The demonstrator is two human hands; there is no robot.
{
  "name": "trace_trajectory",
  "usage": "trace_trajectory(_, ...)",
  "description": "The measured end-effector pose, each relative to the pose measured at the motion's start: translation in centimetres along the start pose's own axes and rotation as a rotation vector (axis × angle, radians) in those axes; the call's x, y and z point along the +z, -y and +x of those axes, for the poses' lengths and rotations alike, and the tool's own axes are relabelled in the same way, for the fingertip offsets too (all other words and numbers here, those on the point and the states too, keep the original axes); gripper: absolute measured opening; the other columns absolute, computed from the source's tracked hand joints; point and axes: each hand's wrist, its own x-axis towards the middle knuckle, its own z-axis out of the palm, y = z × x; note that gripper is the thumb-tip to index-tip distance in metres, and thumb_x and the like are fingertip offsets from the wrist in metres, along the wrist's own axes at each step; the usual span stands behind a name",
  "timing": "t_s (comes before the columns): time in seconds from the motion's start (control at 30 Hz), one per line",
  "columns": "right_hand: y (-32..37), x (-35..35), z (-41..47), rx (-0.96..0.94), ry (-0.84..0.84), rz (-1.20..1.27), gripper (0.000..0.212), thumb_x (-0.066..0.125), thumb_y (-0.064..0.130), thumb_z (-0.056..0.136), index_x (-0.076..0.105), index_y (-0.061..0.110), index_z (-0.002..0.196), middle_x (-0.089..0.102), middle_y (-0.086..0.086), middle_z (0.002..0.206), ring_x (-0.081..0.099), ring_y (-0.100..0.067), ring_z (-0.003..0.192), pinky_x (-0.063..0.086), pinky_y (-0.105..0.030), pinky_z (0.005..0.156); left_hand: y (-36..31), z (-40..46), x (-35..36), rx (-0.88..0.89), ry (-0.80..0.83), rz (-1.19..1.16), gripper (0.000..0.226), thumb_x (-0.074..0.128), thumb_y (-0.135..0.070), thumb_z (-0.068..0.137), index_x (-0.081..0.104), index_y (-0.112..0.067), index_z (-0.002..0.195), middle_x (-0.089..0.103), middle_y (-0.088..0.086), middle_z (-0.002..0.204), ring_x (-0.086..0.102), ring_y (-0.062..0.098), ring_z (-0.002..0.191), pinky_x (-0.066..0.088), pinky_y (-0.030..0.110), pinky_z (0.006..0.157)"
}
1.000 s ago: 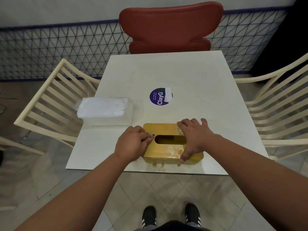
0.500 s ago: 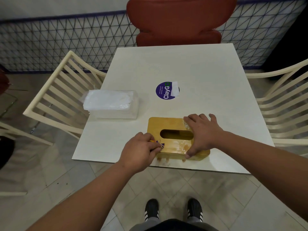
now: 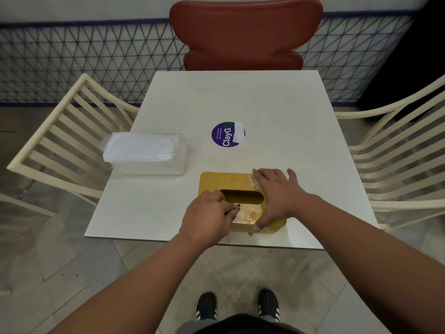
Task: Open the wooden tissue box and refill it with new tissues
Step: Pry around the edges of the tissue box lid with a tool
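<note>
A yellow-brown wooden tissue box [image 3: 225,183] with an oval slot in its top lies near the front edge of the white table [image 3: 277,131]. My right hand [image 3: 277,196] lies flat over the box's right end, thumb down on the front side. My left hand [image 3: 209,216] sits curled at the box's left front corner, fingertips pinching at the top panel beside the slot. A clear plastic pack of white tissues [image 3: 147,153] rests on the table's left side, apart from the box. The slot looks dark and empty.
A round purple sticker [image 3: 225,135] with a white tape strip sits mid-table. Cream slatted chairs stand left [image 3: 60,145] and right [image 3: 397,150], a red chair [image 3: 243,32] at the far side. A wire mesh fence runs behind. My shoes [image 3: 237,307] are on the tiled floor.
My left hand has slid along the box's left side toward its front corner. The right hand has stayed on the box. The view has shifted slightly.
</note>
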Motion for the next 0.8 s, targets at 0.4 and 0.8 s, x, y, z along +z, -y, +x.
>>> trace_trajectory(0.4, -0.9, 0.1, -1.5, 0.029, -0.014, -0.019, 0.137, 0.077, 0.073, 0.047, 0.007, 0.018, 0.152, 0.012, 0.0, 0.155, 0.017, -0.023, 0.143, 0.01, -0.058, 0.115, -3.8, 1.9, 1.2, 0.002, 0.014, -0.02, 0.031, 0.043, -0.045, 0.096, 0.068, -0.036, 0.112, 0.059, -0.008, 0.109, 0.047, 0.018, 0.103, 0.039, 0.029, 0.077)
trace_trajectory(0.8, -1.2, 0.1, -1.2, 0.02, -0.023, -0.022, 0.138, 0.077, 0.075, 0.045, 0.01, 0.02, 0.151, 0.015, 0.0, 0.154, 0.02, -0.025, 0.141, 0.012, -0.058, 0.114, -2.9, 1.8, 0.6, 0.021, 0.018, -0.063, 0.028, 0.046, -0.045, 0.095, 0.068, -0.037, 0.11, 0.059, -0.011, 0.106, 0.047, 0.014, 0.1, 0.037, 0.024, 0.076)
